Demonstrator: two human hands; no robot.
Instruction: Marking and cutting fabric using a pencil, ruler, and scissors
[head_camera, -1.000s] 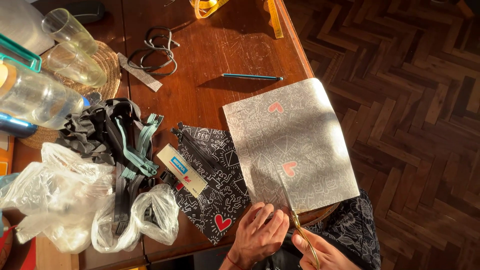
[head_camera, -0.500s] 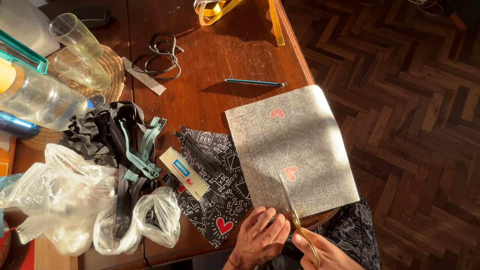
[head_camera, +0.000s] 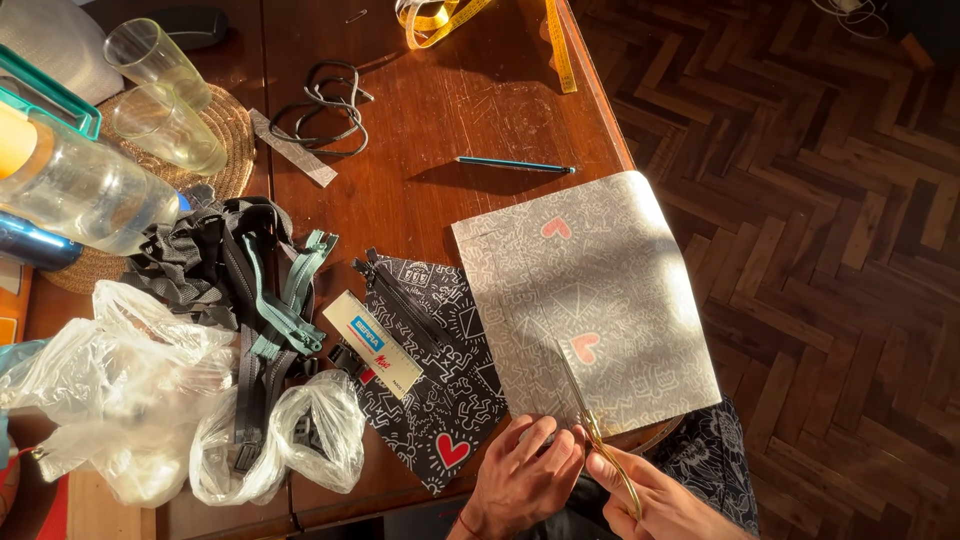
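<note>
A grey patterned fabric sheet (head_camera: 590, 290) with red hearts lies over the table's right edge. My right hand (head_camera: 655, 500) grips gold scissors (head_camera: 592, 420), whose blades cut into the sheet's near edge. My left hand (head_camera: 522, 475) presses flat on the fabric's near edge just left of the scissors. Beside it lies a black patterned zip pouch (head_camera: 440, 385) with a red heart, and a small white ruler (head_camera: 372, 343) rests across it.
A blue pencil (head_camera: 515, 165) lies beyond the sheet. Zippers (head_camera: 265, 290) and clear plastic bags (head_camera: 150, 400) fill the left side. Glasses (head_camera: 165, 110) and a plastic bottle (head_camera: 85, 190) stand far left, a yellow tape measure (head_camera: 555, 45) at the back. Herringbone floor (head_camera: 820, 250) lies right.
The scissors have advanced slightly further into the fabric. Both hands stay at the near edge; the camera view has shifted a little.
</note>
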